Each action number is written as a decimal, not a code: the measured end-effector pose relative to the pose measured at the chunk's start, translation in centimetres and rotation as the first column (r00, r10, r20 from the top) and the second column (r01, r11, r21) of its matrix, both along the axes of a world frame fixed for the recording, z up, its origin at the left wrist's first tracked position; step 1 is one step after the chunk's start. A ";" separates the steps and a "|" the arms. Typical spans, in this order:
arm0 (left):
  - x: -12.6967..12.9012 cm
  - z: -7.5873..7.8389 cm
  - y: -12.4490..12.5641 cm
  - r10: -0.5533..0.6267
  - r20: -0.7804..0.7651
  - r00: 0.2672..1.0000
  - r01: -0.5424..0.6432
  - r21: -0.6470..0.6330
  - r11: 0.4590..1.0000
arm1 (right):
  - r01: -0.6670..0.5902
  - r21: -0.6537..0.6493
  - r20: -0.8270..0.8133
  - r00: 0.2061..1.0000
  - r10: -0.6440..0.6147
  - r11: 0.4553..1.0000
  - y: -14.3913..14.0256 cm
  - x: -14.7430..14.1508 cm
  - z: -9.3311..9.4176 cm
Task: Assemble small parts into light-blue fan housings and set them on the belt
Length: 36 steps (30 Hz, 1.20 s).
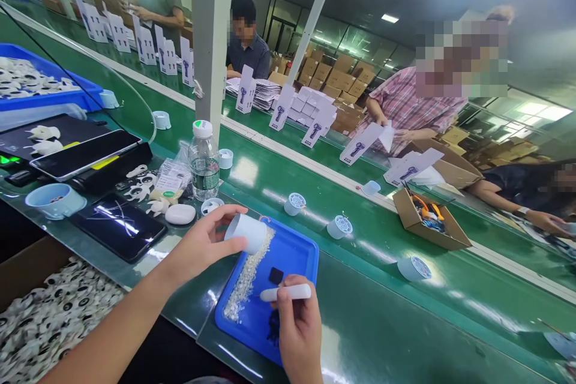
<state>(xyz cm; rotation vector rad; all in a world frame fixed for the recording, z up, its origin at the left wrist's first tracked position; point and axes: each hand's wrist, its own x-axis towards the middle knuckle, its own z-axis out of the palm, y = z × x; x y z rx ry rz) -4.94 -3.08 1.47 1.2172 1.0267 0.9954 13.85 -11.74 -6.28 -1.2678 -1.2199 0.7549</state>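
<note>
The left hand [202, 244] comes in from the lower left on a bare forearm that runs diagonally up from the bottom edge, wrist straight, palm turned toward the right. Its thumb lies along the near side and its fingers curl over the far side of a small white cup [246, 232], which it grips tipped on its side. The right hand [300, 327] rises from the bottom edge, just right of and nearer than the left, back facing the camera. Its fingers are folded into a loose fist around a white pen-like tool [285, 293], which points left toward the left hand.
</note>
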 end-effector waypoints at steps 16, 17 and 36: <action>0.6 -0.8 -0.1 0.271 0.518 0.811 -0.087 -0.353 0.932 | -0.052 -0.212 -0.012 0.999 0.050 0.976 0.3 -0.1 -1.1; 0.6 -0.8 -0.1 0.286 0.518 0.806 -0.100 -0.357 0.929 | -0.077 -0.212 0.007 0.997 0.081 0.974 0.3 -0.1 -1.0; -0.1 -0.8 -0.3 0.312 0.502 0.806 -0.103 -0.399 0.911 | 0.131 -0.153 -0.093 0.985 -0.146 0.980 1.5 1.2 0.6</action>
